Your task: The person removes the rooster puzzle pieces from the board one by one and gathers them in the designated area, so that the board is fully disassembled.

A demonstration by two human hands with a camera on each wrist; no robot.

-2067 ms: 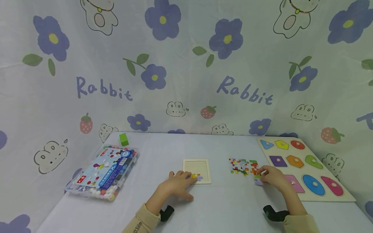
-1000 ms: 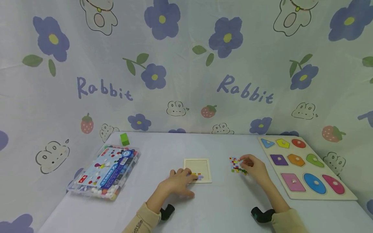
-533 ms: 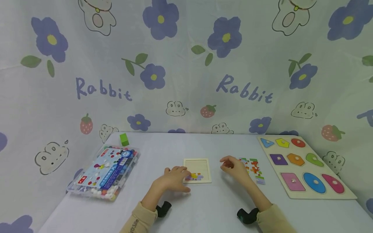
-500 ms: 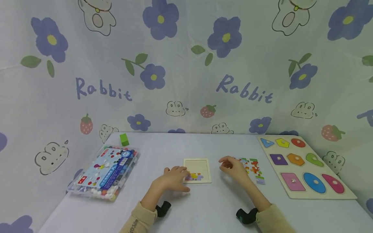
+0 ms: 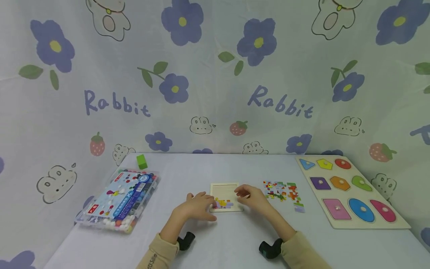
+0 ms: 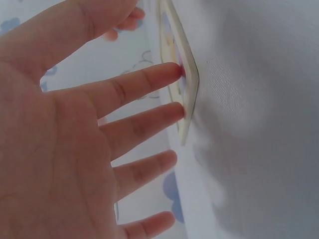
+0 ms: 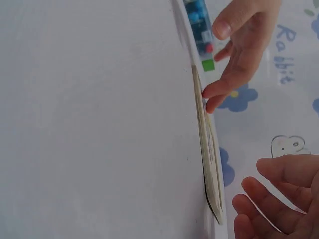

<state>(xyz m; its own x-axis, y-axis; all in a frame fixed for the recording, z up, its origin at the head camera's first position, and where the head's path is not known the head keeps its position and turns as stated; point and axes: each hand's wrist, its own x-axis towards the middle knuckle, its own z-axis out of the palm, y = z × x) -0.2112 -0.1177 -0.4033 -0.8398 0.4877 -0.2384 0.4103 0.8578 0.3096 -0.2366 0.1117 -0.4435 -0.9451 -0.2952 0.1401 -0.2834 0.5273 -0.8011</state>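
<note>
A small wooden puzzle tray [image 5: 226, 186] lies mid-table, with several joined jigsaw pieces [image 5: 223, 203] along its near side. My left hand [image 5: 197, 206] is at the tray's left edge. In the left wrist view its fingers are spread, and two fingertips touch or nearly touch the tray [image 6: 187, 59]. Over the tray's right edge hovers my right hand [image 5: 252, 197], fingers loosely bent. The right wrist view shows a gap between that hand's thumb and fingers [image 7: 261, 201], with nothing visible between them. Several loose jigsaw pieces [image 5: 276, 190] lie right of the tray.
On the right lies a board of coloured knobbed shapes [image 5: 342, 203]. A clear plastic case of beads [image 5: 117, 196] occupies the left, with a green block [image 5: 142, 161] behind it. A patterned cloth [image 5: 215, 93] hangs behind the table.
My right hand has moved left from the loose jigsaw pieces to the tray's right edge. My left hand has drawn slightly left, uncovering more of the pieces in the tray.
</note>
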